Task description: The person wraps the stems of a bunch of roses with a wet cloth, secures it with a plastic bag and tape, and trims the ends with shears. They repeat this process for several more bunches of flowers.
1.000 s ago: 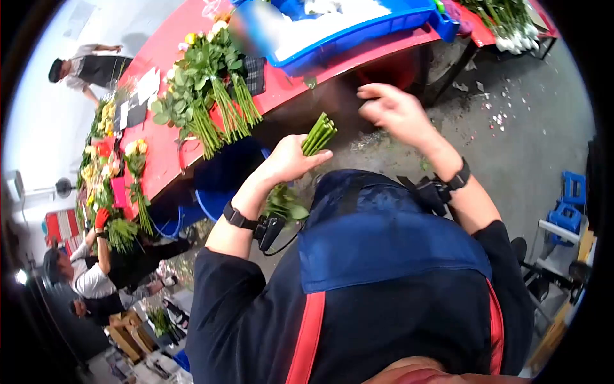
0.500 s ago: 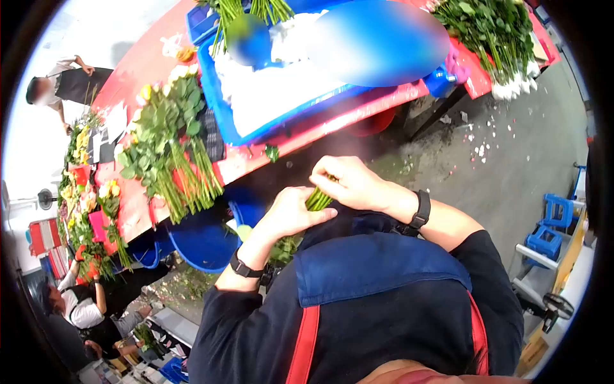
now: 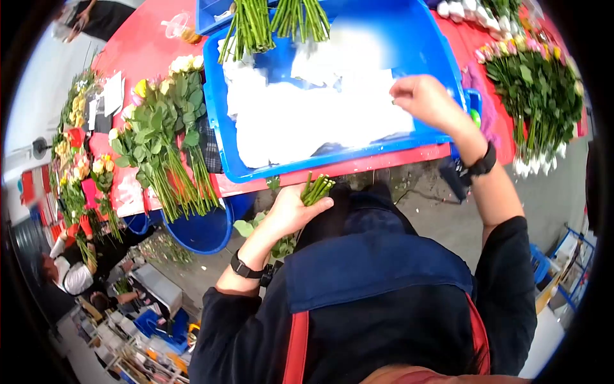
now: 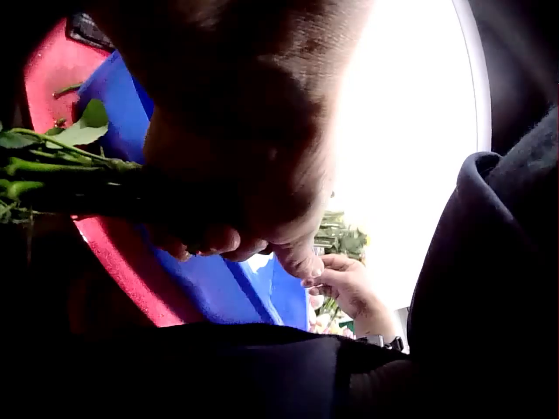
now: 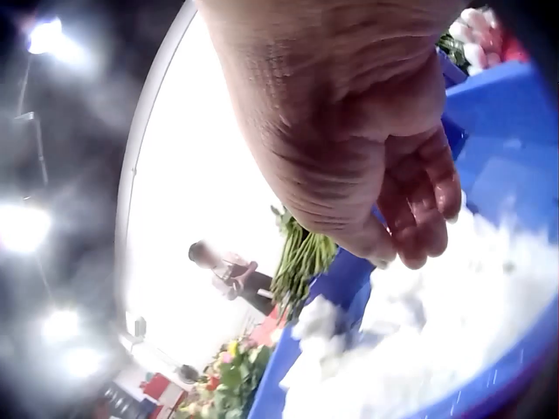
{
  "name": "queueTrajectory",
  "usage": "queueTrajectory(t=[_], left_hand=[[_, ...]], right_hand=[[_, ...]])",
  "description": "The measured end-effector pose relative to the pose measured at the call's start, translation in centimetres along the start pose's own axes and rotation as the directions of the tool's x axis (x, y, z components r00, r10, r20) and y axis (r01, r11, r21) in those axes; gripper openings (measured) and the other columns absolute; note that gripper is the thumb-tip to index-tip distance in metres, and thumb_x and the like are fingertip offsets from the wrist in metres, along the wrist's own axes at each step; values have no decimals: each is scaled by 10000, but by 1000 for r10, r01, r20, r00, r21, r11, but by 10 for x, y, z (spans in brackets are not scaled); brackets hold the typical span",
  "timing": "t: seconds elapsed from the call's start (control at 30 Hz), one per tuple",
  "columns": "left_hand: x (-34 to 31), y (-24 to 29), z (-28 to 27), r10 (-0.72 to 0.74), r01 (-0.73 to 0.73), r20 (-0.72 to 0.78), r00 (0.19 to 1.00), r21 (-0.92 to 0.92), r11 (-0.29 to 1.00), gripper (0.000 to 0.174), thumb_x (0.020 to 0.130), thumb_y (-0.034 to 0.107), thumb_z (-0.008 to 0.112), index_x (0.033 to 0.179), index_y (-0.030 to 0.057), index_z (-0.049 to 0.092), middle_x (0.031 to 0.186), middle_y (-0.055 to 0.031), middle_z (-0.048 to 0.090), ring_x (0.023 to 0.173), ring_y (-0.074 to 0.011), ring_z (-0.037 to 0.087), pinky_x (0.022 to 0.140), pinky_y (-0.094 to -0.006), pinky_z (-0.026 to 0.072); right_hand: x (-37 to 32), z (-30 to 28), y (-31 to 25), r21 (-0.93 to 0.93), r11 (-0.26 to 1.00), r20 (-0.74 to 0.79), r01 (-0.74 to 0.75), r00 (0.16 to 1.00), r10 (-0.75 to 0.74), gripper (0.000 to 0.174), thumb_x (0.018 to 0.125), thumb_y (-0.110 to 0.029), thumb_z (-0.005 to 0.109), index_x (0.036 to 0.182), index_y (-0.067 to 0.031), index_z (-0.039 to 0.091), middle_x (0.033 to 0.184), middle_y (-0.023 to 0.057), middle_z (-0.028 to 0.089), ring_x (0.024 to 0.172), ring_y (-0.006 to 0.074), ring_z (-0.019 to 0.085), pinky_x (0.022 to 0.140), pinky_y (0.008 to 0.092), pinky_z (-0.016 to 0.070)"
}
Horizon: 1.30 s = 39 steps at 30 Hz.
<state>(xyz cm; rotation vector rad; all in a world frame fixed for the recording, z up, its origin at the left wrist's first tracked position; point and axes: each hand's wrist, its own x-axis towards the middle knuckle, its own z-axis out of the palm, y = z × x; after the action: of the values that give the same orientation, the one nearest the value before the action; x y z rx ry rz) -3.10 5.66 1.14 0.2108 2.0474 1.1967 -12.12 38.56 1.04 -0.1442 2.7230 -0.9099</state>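
Observation:
My left hand (image 3: 286, 210) grips a bundle of cut green flower stems (image 3: 316, 189), its trimmed ends poking up past the thumb. In the left wrist view, leafy stems (image 4: 65, 166) stick out on the other side of the fist; the middle of the bundle is hidden by the hand. My right hand (image 3: 425, 104) hovers over a blue tub (image 3: 288, 168) of white, fluffy, wadding-like material (image 3: 320, 115). From the right wrist view, the fingers (image 5: 424, 218) hang loosely bent above that material, with nothing seen between them.
Stem bundles (image 3: 249, 29) lie across the tub's far edge. Roses (image 3: 163, 128) rest on the red table (image 3: 153, 38) at left. Rose bunches (image 3: 531, 96) with white-wrapped ends lie at right. A blue bucket (image 3: 201, 230) stands below the table edge. Other people work at far left.
My right hand came in to the stem ends in the left hand, then moved away up and right over the tub. The left hand kept its grip. The head view shifted toward the tub.

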Motion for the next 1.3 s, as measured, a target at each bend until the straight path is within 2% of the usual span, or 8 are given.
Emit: queueTrajectory(t=[0.07,0.37,0.63,0.87,0.93,1.0,1.2,1.3], left_hand=[[6,9,-2,-107,107,-10,994,24,994,309,835,236,733,1039,16,658,856,-85,690,799,-145,633,751,-310,496],[17,28,33,-289,279,-82,954,-116,953,361,823,274,752,1069,24,666,914,-110,706,838,-126,634,760,-310,503],[29,30,62,-268,228,-113,957,-284,931,314,839,296,743,918,9,643,713,-2,601,685,-79,516,634,-298,454],[37,29,63,-148,72,-242,959,-296,952,324,841,295,740,931,-2,644,742,-13,614,720,-86,533,666,-306,460],[36,45,45,-357,300,-128,925,-330,895,384,839,300,732,1098,26,658,898,-108,694,829,-117,609,771,-301,489],[35,34,39,-417,346,-152,896,-349,871,364,838,299,729,1046,7,666,874,-95,687,810,-109,601,754,-292,488],[31,8,20,-317,169,-279,907,-447,878,210,851,206,713,898,16,638,658,15,572,592,-89,521,545,-265,435],[24,5,15,-321,156,-280,905,-483,861,206,862,220,704,804,46,610,581,51,494,464,-46,412,413,-241,324]], right_hand=[[44,-14,30,-190,962,-39,197,977,-208,459,727,-119,675,1174,-27,620,1044,188,656,938,300,631,848,371,497],[223,20,39,-214,958,130,190,978,-165,544,819,-378,646,1280,-102,560,1134,175,648,1059,340,612,912,416,475],[234,74,30,-215,903,497,372,838,-226,650,762,-398,681,1350,-177,512,1195,146,626,1080,302,602,922,374,483],[177,59,42,-277,844,569,459,786,-241,713,714,-406,690,1374,-221,492,1451,150,412,1314,383,379,1093,438,328],[157,52,40,-347,816,522,461,818,-240,688,737,-414,687,1372,-229,494,1457,149,405,1324,373,370,1098,450,320],[123,49,20,-503,675,337,540,842,-422,501,783,-317,658,1249,-154,571,1319,124,514,1239,319,446,1024,443,367],[84,96,-32,-109,309,399,945,326,-857,119,728,-127,610,845,-106,621,911,48,565,976,233,531,899,405,401],[98,104,-40,-144,430,495,891,441,-748,104,785,-129,616,872,-85,653,907,69,605,929,214,559,888,371,416]])
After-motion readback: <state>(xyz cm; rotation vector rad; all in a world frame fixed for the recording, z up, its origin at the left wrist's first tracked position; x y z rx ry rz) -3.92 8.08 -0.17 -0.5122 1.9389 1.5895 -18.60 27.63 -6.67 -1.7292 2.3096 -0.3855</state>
